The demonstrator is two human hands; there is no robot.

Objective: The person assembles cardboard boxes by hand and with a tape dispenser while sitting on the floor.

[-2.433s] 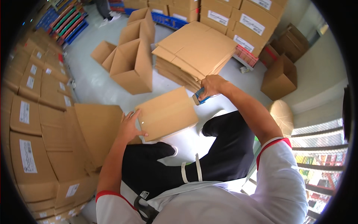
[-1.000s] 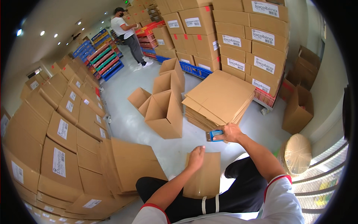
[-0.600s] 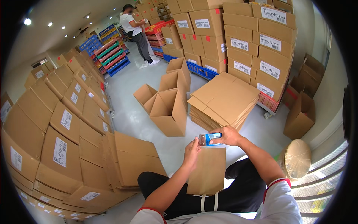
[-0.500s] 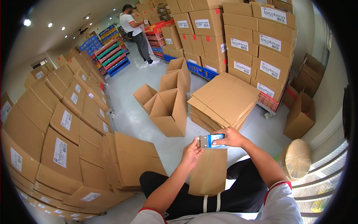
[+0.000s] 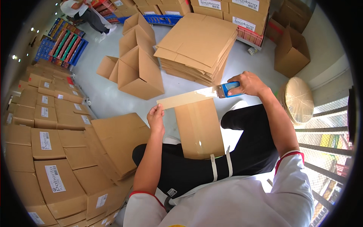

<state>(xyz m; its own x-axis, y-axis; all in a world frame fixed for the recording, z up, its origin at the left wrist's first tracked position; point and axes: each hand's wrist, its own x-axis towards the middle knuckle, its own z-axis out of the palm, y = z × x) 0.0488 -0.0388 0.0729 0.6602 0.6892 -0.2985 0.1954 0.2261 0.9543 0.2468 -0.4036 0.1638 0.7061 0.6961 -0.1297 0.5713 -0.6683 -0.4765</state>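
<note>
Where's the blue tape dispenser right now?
In the head view, the blue tape dispenser is in the right hand, right of centre, just below the stack of flat cardboard sheets.

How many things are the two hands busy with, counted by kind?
Blue handheld tape dispenser, in right hand: 1
Pulled-out strip of brown packing tape, end in left hand: 1
Flat brown cardboard box on the lap: 1
Total: 3

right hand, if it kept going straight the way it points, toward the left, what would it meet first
Probably the left hand: the right hand grips a blue tape dispenser whose stretched brown tape runs to it, though depth is unclear.
</note>
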